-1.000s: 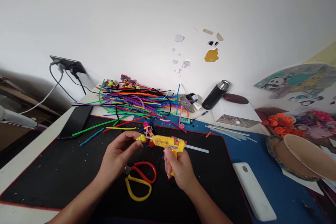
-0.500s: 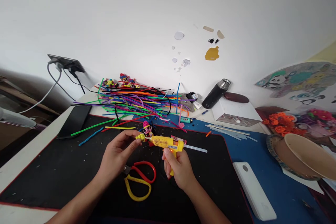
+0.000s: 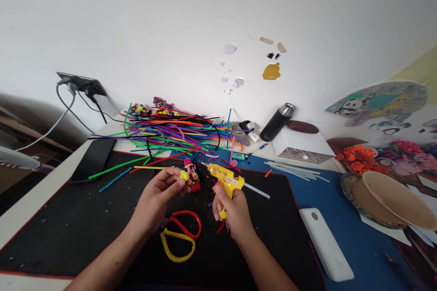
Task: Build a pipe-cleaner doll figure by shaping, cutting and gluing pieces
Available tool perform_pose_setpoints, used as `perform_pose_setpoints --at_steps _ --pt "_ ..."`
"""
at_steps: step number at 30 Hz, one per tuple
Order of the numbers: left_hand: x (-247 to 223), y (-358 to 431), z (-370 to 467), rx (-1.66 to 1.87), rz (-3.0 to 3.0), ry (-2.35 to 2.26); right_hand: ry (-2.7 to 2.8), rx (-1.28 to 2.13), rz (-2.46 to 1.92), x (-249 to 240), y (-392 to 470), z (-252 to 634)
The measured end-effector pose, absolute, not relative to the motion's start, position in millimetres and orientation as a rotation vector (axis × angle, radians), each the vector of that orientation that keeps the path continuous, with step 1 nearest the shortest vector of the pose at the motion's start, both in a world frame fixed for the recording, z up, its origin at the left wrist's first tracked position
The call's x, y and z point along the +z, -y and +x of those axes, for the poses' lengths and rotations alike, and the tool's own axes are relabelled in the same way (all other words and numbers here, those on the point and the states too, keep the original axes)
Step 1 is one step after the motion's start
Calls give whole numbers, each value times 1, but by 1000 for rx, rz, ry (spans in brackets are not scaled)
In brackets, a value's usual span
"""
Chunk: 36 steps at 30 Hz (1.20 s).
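Observation:
Between the thumb and fingers of my left hand (image 3: 159, 196) is a small curled yellow pipe-cleaner piece (image 3: 184, 176). Just behind it, a little figure (image 3: 190, 167) with a pink hat and red lower part rests on the mat, partly covered by my fingers. My right hand (image 3: 234, 209) is wrapped round the handle of a yellow hot glue gun (image 3: 225, 176), its nozzle pointing up and left, apart from the yellow piece. A clear glue stick (image 3: 256, 190) sticks out of its back. Scissors with red and yellow handles (image 3: 180, 247) lie below my left hand.
A heap of coloured pipe cleaners (image 3: 174, 131) lies along the wall, with finished figures (image 3: 164, 105) behind it. A phone (image 3: 92, 159) is at left on the black mat (image 3: 68, 223). To the right are a black flask (image 3: 277, 122), glue sticks (image 3: 300, 170) and a white power bank (image 3: 326, 243).
The glue gun has moved away from the yellow piece, and its nozzle has tipped upward. My left hand still pinches the piece, now slightly lower in front of the figure.

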<state>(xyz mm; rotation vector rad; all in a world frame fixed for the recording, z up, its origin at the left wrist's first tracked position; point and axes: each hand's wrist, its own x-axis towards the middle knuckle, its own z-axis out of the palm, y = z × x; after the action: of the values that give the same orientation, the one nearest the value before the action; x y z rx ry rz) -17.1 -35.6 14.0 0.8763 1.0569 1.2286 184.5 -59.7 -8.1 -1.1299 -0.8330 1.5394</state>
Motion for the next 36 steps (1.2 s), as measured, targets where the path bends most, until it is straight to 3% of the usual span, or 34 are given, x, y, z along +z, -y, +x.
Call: perform_pose_setpoints --at_steps 16,36 --pt "18 53 10 1080 1075 -1070 726 1595 -1067 -2 61 161" --pt "12 60 18 1064 623 -864 656 1655 -951 -2 64 164"
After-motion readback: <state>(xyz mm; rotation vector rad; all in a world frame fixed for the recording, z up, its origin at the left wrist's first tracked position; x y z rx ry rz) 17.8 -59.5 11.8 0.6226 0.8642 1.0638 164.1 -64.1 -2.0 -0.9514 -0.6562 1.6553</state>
